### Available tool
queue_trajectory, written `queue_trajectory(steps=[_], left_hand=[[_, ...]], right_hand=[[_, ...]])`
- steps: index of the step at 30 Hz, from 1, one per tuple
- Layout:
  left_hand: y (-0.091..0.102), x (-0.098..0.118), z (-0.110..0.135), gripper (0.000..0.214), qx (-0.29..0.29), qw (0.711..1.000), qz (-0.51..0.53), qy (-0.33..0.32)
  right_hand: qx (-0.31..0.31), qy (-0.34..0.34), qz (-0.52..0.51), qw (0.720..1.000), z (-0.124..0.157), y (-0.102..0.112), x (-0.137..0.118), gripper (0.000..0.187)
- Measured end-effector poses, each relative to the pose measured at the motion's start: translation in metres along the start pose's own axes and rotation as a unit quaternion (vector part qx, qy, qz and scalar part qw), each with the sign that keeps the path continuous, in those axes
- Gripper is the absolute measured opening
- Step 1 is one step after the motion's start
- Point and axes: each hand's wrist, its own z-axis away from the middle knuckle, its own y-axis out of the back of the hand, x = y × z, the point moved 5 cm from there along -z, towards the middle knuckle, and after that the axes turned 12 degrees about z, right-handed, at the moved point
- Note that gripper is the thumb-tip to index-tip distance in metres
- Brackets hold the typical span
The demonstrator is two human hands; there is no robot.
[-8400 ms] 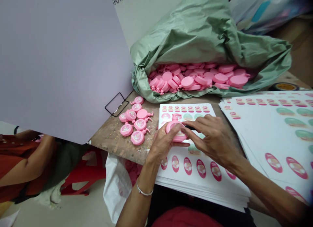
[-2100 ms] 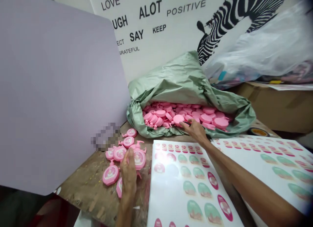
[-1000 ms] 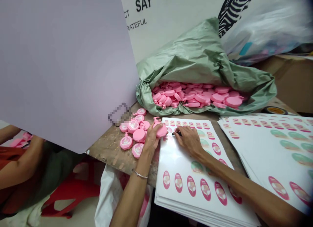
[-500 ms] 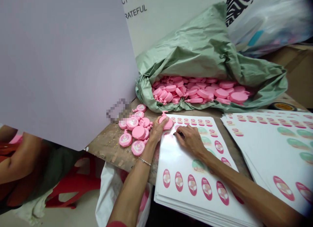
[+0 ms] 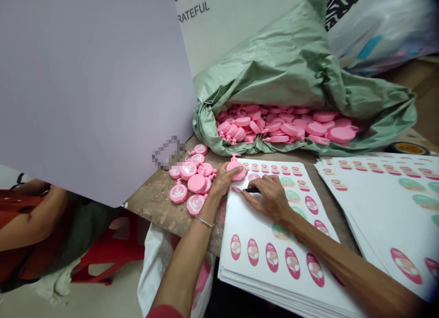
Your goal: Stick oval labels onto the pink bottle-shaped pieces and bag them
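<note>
A pink pump-top bottle [image 5: 236, 170], round and flat, is gripped in my left hand [image 5: 222, 178] at the upper left corner of a stack of sticker sheets [image 5: 247, 217]. My right hand [image 5: 272, 194] is closed around a slim black tool [image 5: 253, 190]; its exact kind is too small to tell. An oval pink sticker [image 5: 236, 189] shows at the tool's tip, just below the bottle. Left of my left hand lie several pink bottles [image 5: 196, 183], some with round labels on their faces.
Behind the sheets, a green sack [image 5: 274, 80] lies open, full of pink bottles [image 5: 291, 126]. Another sheet stack [image 5: 370, 208] is on the right, near a tape roll [image 5: 409, 148]. A pale panel [image 5: 103, 89] rises at left, with a person's arm [image 5: 37, 217] beyond it. A white bag [image 5: 151, 258] hangs below the table edge.
The tool and an oval sticker now show more clearly at my right fingertips, where the sticker lay under them before. My left hand keeps its bottle. The whole view has shifted slightly.
</note>
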Motion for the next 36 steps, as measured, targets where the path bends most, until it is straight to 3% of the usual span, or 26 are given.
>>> queue_trajectory(steps=[3, 7, 13, 16, 21, 26, 36], left_hand=[[-0.005, 0.004, 0.001, 0.035, -0.01, 1.0, 0.002, -0.012], [-0.017, 0.018, 0.013, 0.043, -0.02, 0.999, 0.021, -0.027], [-0.037, 0.027, 0.057, 0.057, -0.05, 0.997, 0.054, 0.037], [-0.04, 0.018, 0.075, 0.069, -0.05, 0.992, 0.079, 0.08], [-0.039, 0.008, 0.088, 0.065, -0.047, 0.991, 0.086, 0.095], [-0.042, 0.01, 0.093, 0.058, -0.045, 0.991, 0.083, 0.098], [-0.045, 0.012, 0.093, 0.06, -0.037, 0.992, 0.067, 0.097]], right_hand=[[0.04, -0.061, -0.085, 0.994, -0.006, 0.017, 0.001, 0.022], [0.056, -0.18, -0.193, 0.963, -0.022, 0.047, 0.012, 0.028], [0.007, -0.165, -0.203, 0.965, -0.035, 0.091, 0.007, 0.022], [-0.016, -0.152, -0.201, 0.968, -0.028, 0.089, 0.003, 0.02], [-0.022, -0.153, -0.214, 0.965, -0.014, 0.074, 0.007, 0.021], [-0.058, -0.138, -0.22, 0.964, -0.012, 0.072, 0.006, 0.024], [-0.055, -0.142, -0.21, 0.966, -0.015, 0.074, 0.004, 0.021]])
